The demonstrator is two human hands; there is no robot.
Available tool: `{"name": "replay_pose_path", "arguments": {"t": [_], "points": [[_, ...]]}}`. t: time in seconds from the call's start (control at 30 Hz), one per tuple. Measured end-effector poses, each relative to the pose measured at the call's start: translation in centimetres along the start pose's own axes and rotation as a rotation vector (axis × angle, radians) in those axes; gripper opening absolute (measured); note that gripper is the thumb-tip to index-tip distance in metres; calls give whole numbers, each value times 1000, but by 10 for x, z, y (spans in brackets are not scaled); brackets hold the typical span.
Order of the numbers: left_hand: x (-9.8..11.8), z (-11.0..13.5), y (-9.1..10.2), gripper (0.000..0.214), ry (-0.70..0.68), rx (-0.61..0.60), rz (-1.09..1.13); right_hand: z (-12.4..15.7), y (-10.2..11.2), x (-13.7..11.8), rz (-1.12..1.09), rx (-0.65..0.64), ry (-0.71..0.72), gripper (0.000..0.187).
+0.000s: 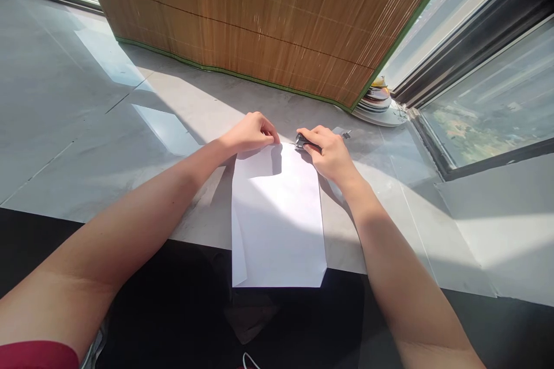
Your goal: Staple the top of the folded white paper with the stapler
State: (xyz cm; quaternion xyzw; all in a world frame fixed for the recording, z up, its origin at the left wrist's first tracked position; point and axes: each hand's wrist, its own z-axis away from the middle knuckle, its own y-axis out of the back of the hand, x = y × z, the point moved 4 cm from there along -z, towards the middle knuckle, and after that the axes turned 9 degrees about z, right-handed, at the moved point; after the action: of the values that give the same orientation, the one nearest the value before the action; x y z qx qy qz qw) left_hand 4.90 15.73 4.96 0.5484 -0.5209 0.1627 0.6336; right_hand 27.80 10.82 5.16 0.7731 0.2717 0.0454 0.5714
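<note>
A folded white paper point(277, 207) lies flat on the grey ledge, its lower end sticking out past the front edge. Creases show at its lower left and lower right corners. At the top left of the paper, my left hand point(253, 131) is closed, fingertips pressed together on the upper edge. My right hand point(329, 153) grips a small black stapler point(302, 141), whose metal nose meets the paper's top edge right of centre. Most of the stapler is hidden in my palm. Just beyond the right hand lies a small clear-and-grey item point(345, 133), too small to name.
A bamboo blind point(259, 17) with green edging hangs down behind the paper. Stacked plates point(378, 105) stand in the right corner by the dark window frame point(471, 40). The tiled ledge point(86, 144) stretches left, with sunlit patches. Its front edge drops to a dark area.
</note>
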Motion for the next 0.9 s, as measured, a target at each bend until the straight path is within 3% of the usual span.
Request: {"name": "replay_pose_path", "arguments": {"t": [0.4,0.53,0.63,0.77,0.9], "points": [[0,0,0,27,10,13,22,1,-5,-21,265,-59,24,33],[1,1,0,29,25,6,20,2,-7,-26,295,-27,39,33],[0,1,0,30,9,-6,5,2,-2,-15,196,38,19,38],[1,1,0,30,-52,-3,-20,-1,9,16,102,170,-115,39],[1,0,0,29,-98,-1,-73,-1,14,37,86,160,-177,41]]}}
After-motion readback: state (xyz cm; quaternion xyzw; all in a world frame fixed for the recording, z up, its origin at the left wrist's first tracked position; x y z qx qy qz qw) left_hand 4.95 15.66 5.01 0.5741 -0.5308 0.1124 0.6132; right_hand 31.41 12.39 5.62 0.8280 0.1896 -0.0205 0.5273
